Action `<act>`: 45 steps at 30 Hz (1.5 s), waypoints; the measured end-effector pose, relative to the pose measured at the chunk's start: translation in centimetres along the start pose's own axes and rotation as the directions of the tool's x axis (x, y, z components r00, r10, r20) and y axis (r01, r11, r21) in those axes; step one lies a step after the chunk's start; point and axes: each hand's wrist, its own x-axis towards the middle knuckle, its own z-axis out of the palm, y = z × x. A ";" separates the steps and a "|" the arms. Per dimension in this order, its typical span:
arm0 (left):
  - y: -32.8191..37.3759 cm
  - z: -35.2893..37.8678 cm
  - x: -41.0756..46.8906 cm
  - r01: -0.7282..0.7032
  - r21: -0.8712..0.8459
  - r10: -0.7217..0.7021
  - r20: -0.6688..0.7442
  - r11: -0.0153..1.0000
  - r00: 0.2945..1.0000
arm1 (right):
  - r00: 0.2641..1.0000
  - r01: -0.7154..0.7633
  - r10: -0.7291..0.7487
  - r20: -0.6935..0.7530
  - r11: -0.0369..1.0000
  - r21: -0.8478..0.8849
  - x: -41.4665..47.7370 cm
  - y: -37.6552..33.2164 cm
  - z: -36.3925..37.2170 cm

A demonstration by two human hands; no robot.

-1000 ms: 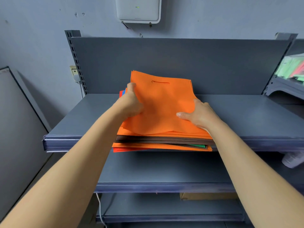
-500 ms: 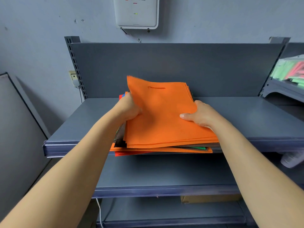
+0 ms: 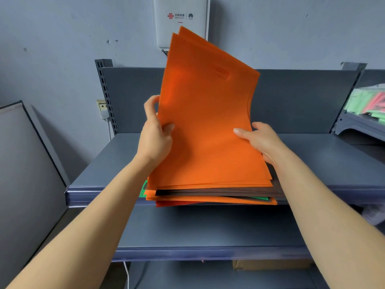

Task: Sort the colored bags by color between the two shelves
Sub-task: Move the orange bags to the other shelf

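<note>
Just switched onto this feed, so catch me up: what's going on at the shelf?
A person grips a sheaf of flat orange fabric bags by its sides, left hand on the left edge, right hand on the right. The sheaf tilts up, far end high, near edge on a mixed stack of brown, orange, green and red bags overhanging the front of the grey metal shelf. More green and pink bags lie on the neighbouring shelf at right.

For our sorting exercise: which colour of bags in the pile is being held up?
The top orange bags: the left hand and right hand hold them tilted up; the brown bags, green bag and red bag lie flat below.
</note>
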 end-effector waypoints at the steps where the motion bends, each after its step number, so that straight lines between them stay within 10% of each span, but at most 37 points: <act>1: -0.1 -0.3 0.0 0.005 0.032 -0.004 -0.035 0.999 0.999 | 0.998 0.054 -0.054 -0.016 0.999 -0.003 -0.2 -0.5 0.3; 5: -0.2 -1.4 -0.3 0.027 0.212 0.002 -0.138 0.977 0.990 | 0.927 0.327 -0.361 -0.098 0.909 -0.257 -2.1 -2.9 2.4; 9: -0.2 -2.7 -1.0 -0.056 0.434 0.099 -0.078 0.899 0.992 | 0.771 0.518 -0.636 0.031 0.599 -0.611 -5.6 -5.0 5.6; 16: 0.3 -8.0 -2.5 -0.007 0.578 0.060 -0.073 0.816 0.996 | 0.656 0.593 -0.708 0.261 0.270 -0.758 -9.3 -7.1 11.0; 26: 2.3 -15.4 -9.2 0.363 0.616 -0.269 -0.243 0.700 0.932 | 0.421 0.871 -0.725 0.544 0.157 -0.465 -16.2 -9.1 17.2; 36: 9.3 -16.8 -18.8 0.437 0.888 -0.398 -0.351 0.146 0.847 | 0.214 0.964 -0.649 0.730 0.263 -0.049 -22.3 -7.8 19.7; 45: 16.2 -22.1 -30.0 0.681 0.726 -0.361 -0.662 -0.093 0.657 | -0.055 0.912 -0.691 0.720 0.258 0.318 -35.2 -7.7 21.4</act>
